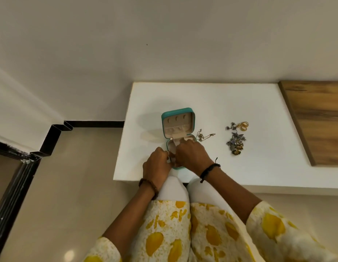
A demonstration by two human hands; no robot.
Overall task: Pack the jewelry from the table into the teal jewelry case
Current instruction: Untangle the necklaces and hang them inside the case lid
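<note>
My right hand (191,155) reaches down into the lower tray of the case (178,129), fingers curled with the tips dipped inside the beige lining; whether they pinch anything I cannot tell, since my knuckles hide the tips. My left hand (157,166) sits at the near left corner of the case, fingers bent in against its edge and meeting my right hand there; what it grips, if anything, is hidden too. A dark cord (209,169) circles my right wrist and a brown bead bracelet (148,187) my left.

The teal case lies open on the white table (240,167), its lid tipped back toward 12 o'clock, showing small hooks and a pouch in the lining. Just beside the case at 3 o'clock lies a thin chain (205,136), touching or nearly touching its right side. Farther out at 3 o'clock, well apart from the case, is a cluster of silver-grey brooches (236,143), and just beyond them toward 1 o'clock a smaller silver piece (231,126) next to gold rings (243,126).

At the table's far right lies a wooden panel (319,118). My knees in white (174,190) press against the table's near edge, under a yellow-printed dress (164,233).
</note>
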